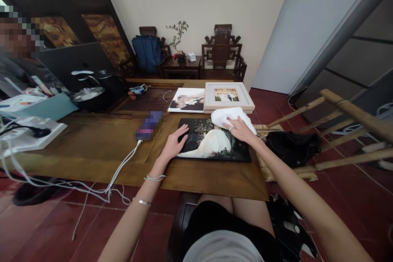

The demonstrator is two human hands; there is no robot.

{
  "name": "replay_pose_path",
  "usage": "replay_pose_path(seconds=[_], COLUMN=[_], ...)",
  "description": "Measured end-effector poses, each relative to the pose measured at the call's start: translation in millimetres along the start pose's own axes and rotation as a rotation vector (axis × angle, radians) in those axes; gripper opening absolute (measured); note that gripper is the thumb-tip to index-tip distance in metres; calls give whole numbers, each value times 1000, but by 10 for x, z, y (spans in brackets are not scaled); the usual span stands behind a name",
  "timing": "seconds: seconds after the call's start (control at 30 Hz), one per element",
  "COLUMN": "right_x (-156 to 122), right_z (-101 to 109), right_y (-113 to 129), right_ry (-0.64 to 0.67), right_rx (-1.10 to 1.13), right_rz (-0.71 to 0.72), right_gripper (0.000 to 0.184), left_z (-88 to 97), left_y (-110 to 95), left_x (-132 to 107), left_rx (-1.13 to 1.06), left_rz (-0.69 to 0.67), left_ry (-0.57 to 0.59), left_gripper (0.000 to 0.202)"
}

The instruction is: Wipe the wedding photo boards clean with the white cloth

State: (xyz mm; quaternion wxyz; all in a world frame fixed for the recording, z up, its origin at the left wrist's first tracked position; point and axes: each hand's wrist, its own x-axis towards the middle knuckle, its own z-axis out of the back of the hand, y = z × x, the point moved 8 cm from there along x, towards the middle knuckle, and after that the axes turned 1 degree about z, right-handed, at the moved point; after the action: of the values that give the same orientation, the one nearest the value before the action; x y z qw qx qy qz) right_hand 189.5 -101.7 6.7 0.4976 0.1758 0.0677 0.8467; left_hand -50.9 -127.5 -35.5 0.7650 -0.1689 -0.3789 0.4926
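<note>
A dark photo panel showing a long white gown lies flat near the table's front edge. My left hand rests on its left edge, fingers stretched out and holding nothing. At the panel's upper right, my right hand has hold of a white cloth and presses it down; part of the cloth reaches past the panel. Just behind are a pale framed picture and an unframed photo print, side by side.
On the wooden table, a phone with white cables lies left of the panel. Farther left are a power strip, a teal box, a pot and a person. A bamboo chair holding a black bag stands right.
</note>
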Motion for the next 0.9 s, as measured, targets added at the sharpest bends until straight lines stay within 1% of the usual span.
replay_pose_path(seconds=[0.07,0.1,0.17,0.23,0.37,0.43,0.5,0.57,0.63,0.8,0.87,0.9], right_x=[17,-32,-230,-523,-1117,-1284,-1315,-1200,-966,-180,38,95], right_z=[3,-4,-27,-51,-70,-77,-94,-114,-133,-172,-181,-195], right_y=[-33,-13,87,253,659,825,925,930,856,480,371,352], right_ry=[-8,-8,0,14,61,97,131,141,128,78,60,59], right_rx=[-3,-5,-12,-15,8,27,48,67,80,19,-3,-10], right_rz=[0,8,34,77,185,233,270,278,267,146,104,95], right_gripper=[33,32,29,25,18,17,19,20,21,31,33,33], left_z=[-2,-2,-4,-6,-11,-12,-11,-8,-2,8,7,6], left_y=[2,3,2,-3,-18,-22,-24,-23,-19,-3,4,6], left_x=[0,1,2,3,1,0,-1,-1,0,2,2,3], left_rx=[-3,-5,-7,-7,-8,-9,-11,-11,-10,-6,-6,-6], left_rz=[2,3,6,7,4,3,2,2,1,-3,-5,-5], left_ry=[-1,-2,-7,-10,-14,-15,-14,-12,-10,2,4,4], left_gripper=[37,37,37,36,36,37,37,38,38,37,37,37])
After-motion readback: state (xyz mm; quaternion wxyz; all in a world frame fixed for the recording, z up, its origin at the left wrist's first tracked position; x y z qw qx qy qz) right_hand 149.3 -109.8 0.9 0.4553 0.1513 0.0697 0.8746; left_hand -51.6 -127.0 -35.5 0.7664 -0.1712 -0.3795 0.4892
